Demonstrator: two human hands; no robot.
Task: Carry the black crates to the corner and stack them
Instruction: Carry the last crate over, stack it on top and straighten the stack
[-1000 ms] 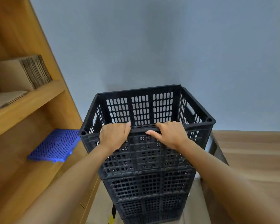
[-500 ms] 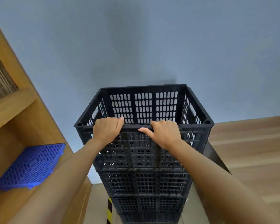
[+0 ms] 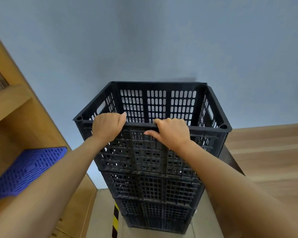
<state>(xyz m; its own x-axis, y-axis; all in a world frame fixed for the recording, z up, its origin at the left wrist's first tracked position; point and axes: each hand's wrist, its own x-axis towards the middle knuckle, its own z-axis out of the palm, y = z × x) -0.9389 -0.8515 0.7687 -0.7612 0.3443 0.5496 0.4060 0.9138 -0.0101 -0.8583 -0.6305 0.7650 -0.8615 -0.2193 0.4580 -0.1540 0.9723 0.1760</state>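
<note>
Both hands grip the near rim of the top crate (image 3: 155,107): left hand (image 3: 107,126) and right hand (image 3: 172,131) have fingers curled over it. Below the fingers, more crates (image 3: 153,194) sit stacked.

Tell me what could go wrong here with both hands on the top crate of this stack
The stack stands several crates high and looks narrow. Both hands, left hand and right hand, grip only the near rim of the top crate, so a push or pull there could tip it toward the wall or back at the person.

The wooden shelf unit stands close on the left, so a sideways lean could knock into it.
</note>
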